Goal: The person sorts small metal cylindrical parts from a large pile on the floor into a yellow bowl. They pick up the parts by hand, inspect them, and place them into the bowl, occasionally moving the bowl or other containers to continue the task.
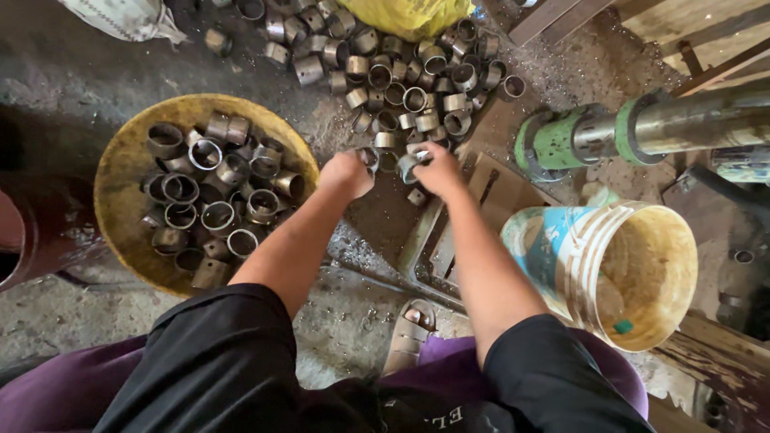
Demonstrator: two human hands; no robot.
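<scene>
1. Reaching fwd w/ both hands, we're at the near edge of the pile of metal rings (pixel 401 72) on the floor (pixel 64 80).
2. Left hand (pixel 346 174): fingers curled shut, knuckles up. A ring (pixel 370 155) shows just past the fingertips; it seems pinched there, but the grip itself is hidden.
3. Right hand (pixel 439 170): closed round another ring (pixel 411 165), thumb & fingers on its outer wall.
4. Both held rings sit close together between the hands, just above the floor, near side of the pile.
5. More rings fill the yellow basin (pixel 120 160) to our left; one small ring (pixel 416 196) lies alone below the right hand.
6. Handling, our guess: short steel sleeves, stiff, thin-walled, heavy for their size, not fragile. Surfaces look dull & oily, so prob. slippery; edges may be sharp.
7. Best hold, we think: thumb inside the bore, fingers on the outer wall, or a pinch across the diameter. Avoid rim-only grips, which would slip.
8. Around us: striped plastic bucket (pixel 618 265) at right, green-collared machine shaft (pixel 642 132) beyond it, yellow sack (pixel 409 14) behind the pile, a sandal (pixel 411 333) near our knees.
</scene>
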